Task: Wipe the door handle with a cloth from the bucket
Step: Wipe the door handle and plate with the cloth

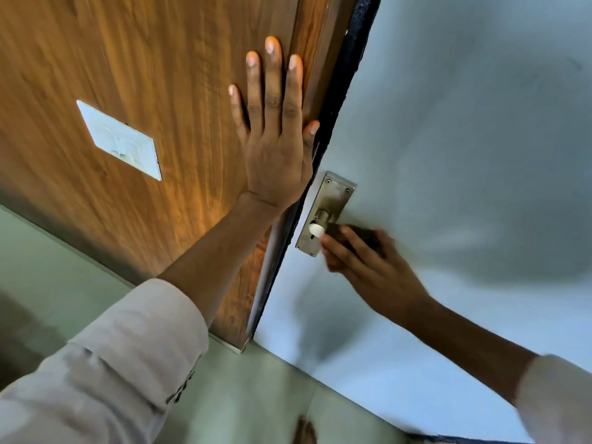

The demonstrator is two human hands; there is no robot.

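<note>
A metal door handle (324, 219) on a steel backplate (336, 190) is fixed to the pale blue door (464, 129), close to its dark edge. My right hand (374, 270) is blurred and closed around the handle's lever. Something dark (368, 238) shows under its fingers; I cannot tell whether it is a cloth or the lever itself. My left hand (275, 149) lies flat with fingers spread on the brown wooden panel (134, 59), just left of the door's edge. No bucket is in view.
A white switch plate (121, 142) is set in the wooden panel to the left of my left hand. Pale green floor (243, 395) lies below, with the toes of a bare foot (304, 431) at the bottom edge.
</note>
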